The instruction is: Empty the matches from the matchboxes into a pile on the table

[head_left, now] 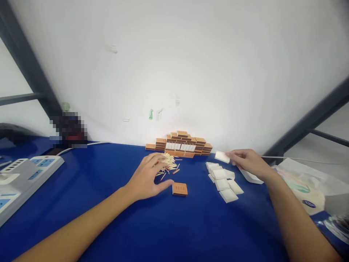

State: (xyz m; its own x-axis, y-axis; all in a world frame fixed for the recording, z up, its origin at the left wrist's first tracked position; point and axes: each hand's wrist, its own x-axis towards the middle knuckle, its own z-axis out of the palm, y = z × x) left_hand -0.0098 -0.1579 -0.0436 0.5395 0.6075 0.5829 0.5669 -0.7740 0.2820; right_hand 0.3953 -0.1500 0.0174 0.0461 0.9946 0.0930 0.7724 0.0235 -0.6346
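Observation:
My left hand (pixel 148 177) is spread over the blue table, its fingers at the left side of a heap of loose matches (pixel 170 162). Its thumb tip is beside a closed orange-brown matchbox (pixel 180 189); I cannot tell whether they touch. Between thumb and fingers, my right hand (pixel 249 162) pinches the edge of a small white flat packet (pixel 222 157). Below that lies a loose pile of similar white packets (pixel 222 183). Behind the matches, matchboxes (pixel 182 134) are stacked in steps against the wall, with white pieces (pixel 180 146) set in the middle.
A white power strip (pixel 29 174) lies at the left. A white box (pixel 251 176) sits partly under my right wrist, with a printed plastic pack (pixel 305 189) farther right. Dark metal bars (pixel 35 62) slope along both sides, and a cable (pixel 87 144) runs along the wall.

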